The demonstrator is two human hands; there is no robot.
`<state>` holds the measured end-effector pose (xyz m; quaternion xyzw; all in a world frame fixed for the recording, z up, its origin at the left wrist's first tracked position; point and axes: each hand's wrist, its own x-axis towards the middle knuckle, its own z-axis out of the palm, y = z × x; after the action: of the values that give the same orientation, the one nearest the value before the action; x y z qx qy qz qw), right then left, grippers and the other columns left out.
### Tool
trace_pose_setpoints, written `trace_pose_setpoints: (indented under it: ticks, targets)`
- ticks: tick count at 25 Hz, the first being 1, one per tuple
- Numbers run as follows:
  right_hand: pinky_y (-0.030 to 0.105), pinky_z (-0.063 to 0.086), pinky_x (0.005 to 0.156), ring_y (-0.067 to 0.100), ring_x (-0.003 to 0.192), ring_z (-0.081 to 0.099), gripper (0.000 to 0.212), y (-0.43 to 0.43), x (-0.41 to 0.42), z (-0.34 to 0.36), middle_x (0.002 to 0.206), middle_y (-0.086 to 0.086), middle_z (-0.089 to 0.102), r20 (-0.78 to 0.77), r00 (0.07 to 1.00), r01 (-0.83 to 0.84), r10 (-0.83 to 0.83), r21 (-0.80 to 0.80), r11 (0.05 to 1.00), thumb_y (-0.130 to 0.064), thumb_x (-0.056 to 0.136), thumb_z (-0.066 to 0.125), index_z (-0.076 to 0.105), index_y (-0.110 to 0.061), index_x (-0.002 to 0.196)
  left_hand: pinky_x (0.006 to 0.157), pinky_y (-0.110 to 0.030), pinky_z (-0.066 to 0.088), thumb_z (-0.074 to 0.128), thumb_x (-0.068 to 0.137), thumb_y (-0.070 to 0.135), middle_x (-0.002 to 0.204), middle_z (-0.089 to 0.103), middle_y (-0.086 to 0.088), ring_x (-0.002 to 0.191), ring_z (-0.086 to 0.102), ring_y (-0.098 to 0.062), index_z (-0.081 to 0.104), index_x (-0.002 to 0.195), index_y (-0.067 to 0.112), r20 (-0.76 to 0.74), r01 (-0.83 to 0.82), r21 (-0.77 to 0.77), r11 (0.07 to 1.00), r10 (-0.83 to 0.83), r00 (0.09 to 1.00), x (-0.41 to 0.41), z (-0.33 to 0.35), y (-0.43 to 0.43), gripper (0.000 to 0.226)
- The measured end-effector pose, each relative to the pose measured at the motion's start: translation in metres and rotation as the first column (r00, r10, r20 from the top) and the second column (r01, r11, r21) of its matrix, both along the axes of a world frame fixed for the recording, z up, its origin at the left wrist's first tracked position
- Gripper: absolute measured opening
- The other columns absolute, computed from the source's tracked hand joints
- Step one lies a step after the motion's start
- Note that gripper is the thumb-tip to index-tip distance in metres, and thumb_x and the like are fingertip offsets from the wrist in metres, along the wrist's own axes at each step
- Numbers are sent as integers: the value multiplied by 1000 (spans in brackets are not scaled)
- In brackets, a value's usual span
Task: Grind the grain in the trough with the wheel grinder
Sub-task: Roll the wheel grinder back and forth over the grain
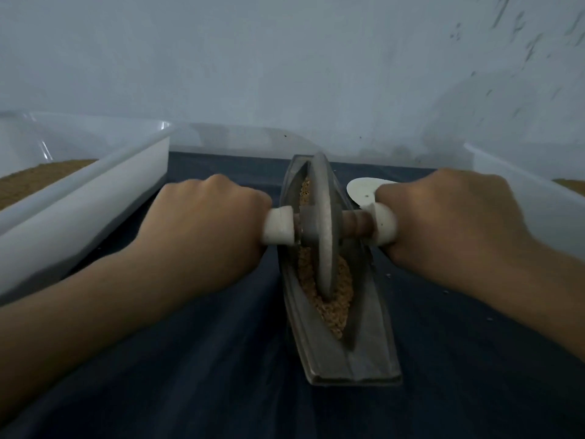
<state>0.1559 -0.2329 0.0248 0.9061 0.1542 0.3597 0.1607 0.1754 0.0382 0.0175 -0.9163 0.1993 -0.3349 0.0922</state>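
Observation:
A grey boat-shaped metal trough (373, 350) lies lengthwise on a dark blue cloth, holding tan grain (340, 289). A grey wheel grinder (323, 223) stands upright in the trough, its rim sunk into the grain. An axle runs through the wheel with a white handle on each side. My left hand (202, 226) grips the left handle (278, 224). My right hand (443, 217) grips the right handle (384, 223). Grain shows both ahead of and behind the wheel.
A white plastic tub (95, 198) with tan grain stands at the left. Another white tub (522, 188) stands at the right, with a little grain visible. A white scoop (361, 188) lies behind the right handle. A pale wall rises close behind.

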Motion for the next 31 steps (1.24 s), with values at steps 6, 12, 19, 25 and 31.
trace_pose_setpoints:
  ticks: [6,12,19,25,31]
  targets:
    - [29,41,57,23,68,54,25,20,59,7,75,-1,61,-363,923,228,-130,242,943,-47,89,63,54,-29,74,61,-34,38,54,89,25,82,58,-5,77,63,-31,65,95,22,-67,-184,81,980,190,980,53,26,-42,13]
    - [21,30,43,16,40,33,18,-7,15,-15,47,-12,34,-20,999,-43,45,97,994,-41,72,52,42,-28,64,47,-19,12,75,65,27,55,17,5,43,20,-15,54,67,25,-29,-70,79,994,72,997,2,6,-12,21]
    - [29,40,56,22,65,51,23,22,56,10,71,-2,53,-351,924,250,-150,258,933,-45,88,63,56,-29,73,58,-36,37,56,90,21,78,50,-6,71,56,-30,66,98,19,-65,-213,57,975,216,974,50,23,-42,13]
    - [15,17,50,5,43,15,20,-2,5,-9,47,-13,25,32,997,-71,69,74,995,-42,73,57,47,-29,61,45,-16,17,64,68,42,55,24,12,42,21,-11,43,68,36,-23,30,51,998,-29,999,3,3,4,22]
    - [28,37,57,23,64,47,21,24,56,14,70,-1,48,-309,939,228,-153,222,948,-43,84,70,57,-27,77,61,-36,40,59,85,37,80,51,-3,70,54,-28,68,100,25,-176,-195,23,981,196,965,57,23,-34,21]
